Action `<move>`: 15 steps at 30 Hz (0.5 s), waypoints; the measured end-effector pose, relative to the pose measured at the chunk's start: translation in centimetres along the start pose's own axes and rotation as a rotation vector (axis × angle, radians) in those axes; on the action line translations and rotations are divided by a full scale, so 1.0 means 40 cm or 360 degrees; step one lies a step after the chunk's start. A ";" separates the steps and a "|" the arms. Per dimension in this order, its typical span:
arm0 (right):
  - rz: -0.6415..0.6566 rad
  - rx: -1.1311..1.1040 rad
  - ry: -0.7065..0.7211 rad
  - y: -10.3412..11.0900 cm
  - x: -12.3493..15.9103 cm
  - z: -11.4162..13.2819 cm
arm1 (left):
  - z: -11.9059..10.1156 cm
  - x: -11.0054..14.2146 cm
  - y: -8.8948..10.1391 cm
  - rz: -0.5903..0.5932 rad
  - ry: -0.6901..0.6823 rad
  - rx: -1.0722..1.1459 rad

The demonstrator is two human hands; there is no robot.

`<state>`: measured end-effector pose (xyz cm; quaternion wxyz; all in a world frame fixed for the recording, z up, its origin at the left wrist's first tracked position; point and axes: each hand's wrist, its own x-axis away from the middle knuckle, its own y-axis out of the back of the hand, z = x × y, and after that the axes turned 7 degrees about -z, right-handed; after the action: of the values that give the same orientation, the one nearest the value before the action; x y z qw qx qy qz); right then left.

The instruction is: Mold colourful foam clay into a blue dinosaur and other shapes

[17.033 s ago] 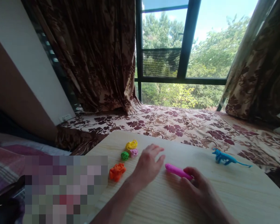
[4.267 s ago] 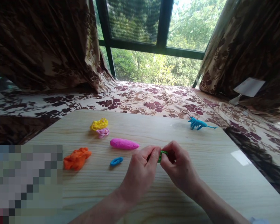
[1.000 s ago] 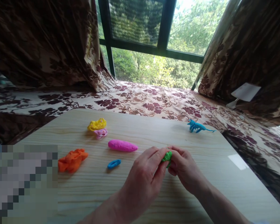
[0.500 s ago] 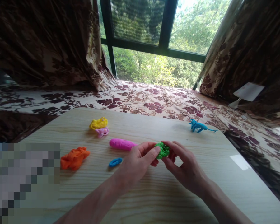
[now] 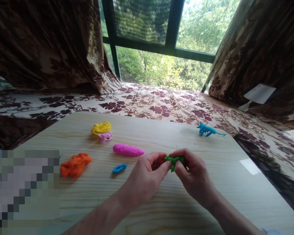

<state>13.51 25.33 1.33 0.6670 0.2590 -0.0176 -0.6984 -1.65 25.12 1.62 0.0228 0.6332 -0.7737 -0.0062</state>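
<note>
Hands pinch green lump, partly covering it; full shape unclear.

Looks like a home, going by the furnishings. Has a wide window in a dark frame, looking straight out on leafy trees. Hung with heavy, dark floral curtains on both sides, plus similar floral cloth spread below the glass. Includes a small white-shaded lamp at right, by the curtain. Fitted out with a pale wood-grain table, rounded at the far left corner, close to that cloth. Can't tell which room.
</note>
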 end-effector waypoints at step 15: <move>0.0357 -0.0357 -0.0288 0.033 -0.024 -0.001 | -0.020 0.000 0.011 0.0108 -0.0064 -0.0064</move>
<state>14.73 26.09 2.13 0.7611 0.1156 -0.0282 -0.6377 -2.06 25.23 2.44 0.0201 0.6057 -0.7947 -0.0335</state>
